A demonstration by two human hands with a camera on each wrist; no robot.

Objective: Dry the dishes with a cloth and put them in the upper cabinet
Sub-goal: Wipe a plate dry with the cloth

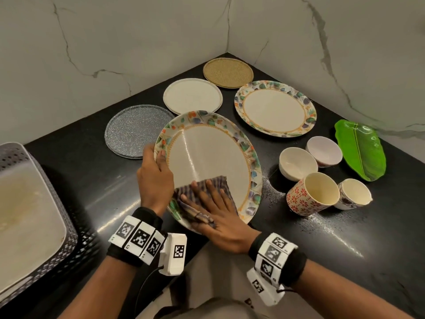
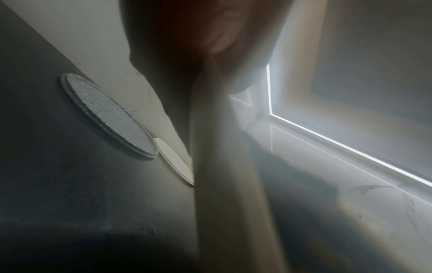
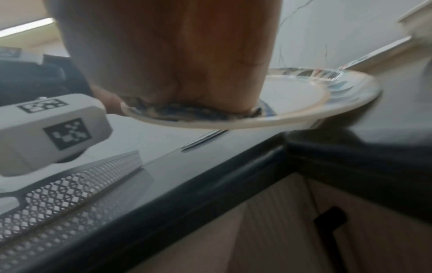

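Observation:
An oval plate with a floral rim [image 1: 207, 157] is tilted up over the black counter. My left hand [image 1: 156, 158] grips its left rim, thumb on the face and fingers behind. My right hand [image 1: 213, 210] lies flat with spread fingers on a striped purple cloth [image 1: 220, 183], pressing it onto the plate's near part. In the right wrist view the cloth [image 3: 187, 110] is squeezed between my right hand [image 3: 175, 55] and the plate [image 3: 299, 96]. The left wrist view shows only the plate's pale back [image 2: 222, 166] close up.
On the counter behind lie a grey glitter plate [image 1: 138, 131], a white plate [image 1: 192, 95], a woven gold mat [image 1: 227, 72] and a second floral plate [image 1: 274, 108]. Right: two bowls [image 1: 296, 162], two cups [image 1: 312, 192], a green leaf dish [image 1: 361, 149]. A mesh basket [image 1: 13, 157] stands left.

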